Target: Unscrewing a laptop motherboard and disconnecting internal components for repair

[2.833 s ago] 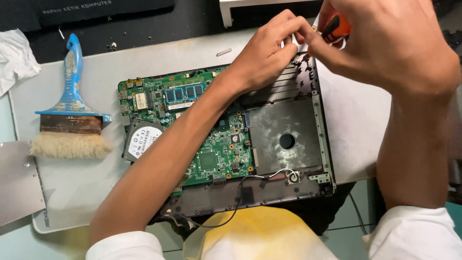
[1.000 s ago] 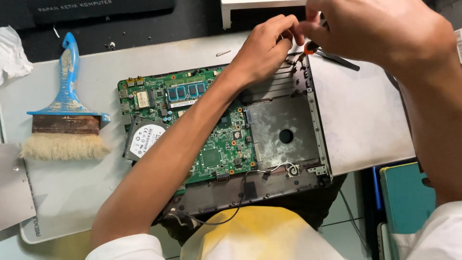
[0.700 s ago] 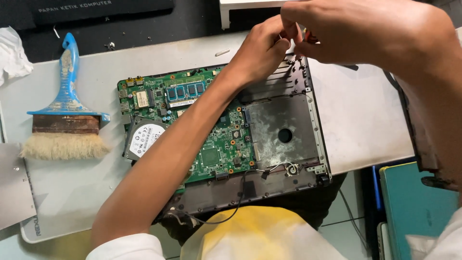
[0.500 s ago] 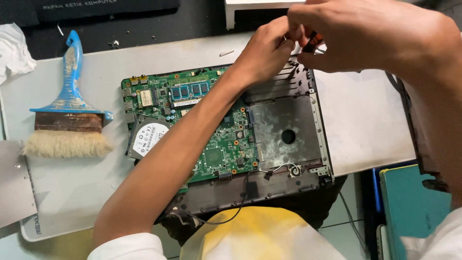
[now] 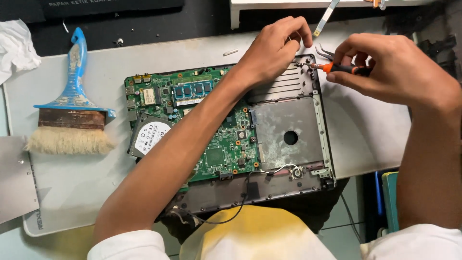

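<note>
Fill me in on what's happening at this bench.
A person is working on an opened laptop chassis lying on a grey mat. The right hand holds a small orange-handled screwdriver, tip at the chassis's top right corner. The left hand steadies that corner. The green motherboard and round-labelled hard drive are exposed. A blue-handled brush lies to the left.

I note a round white label [image 5: 152,138] with small dark print on the disk drive [image 5: 144,144], at the left edge of the green circuit board [image 5: 216,144]. A narrow white sticker [image 5: 189,101] lies just below the memory module [image 5: 192,90]. White lettering [image 5: 96,2] runs along the black panel [image 5: 115,5] at top. No packages or screens observed.
</note>
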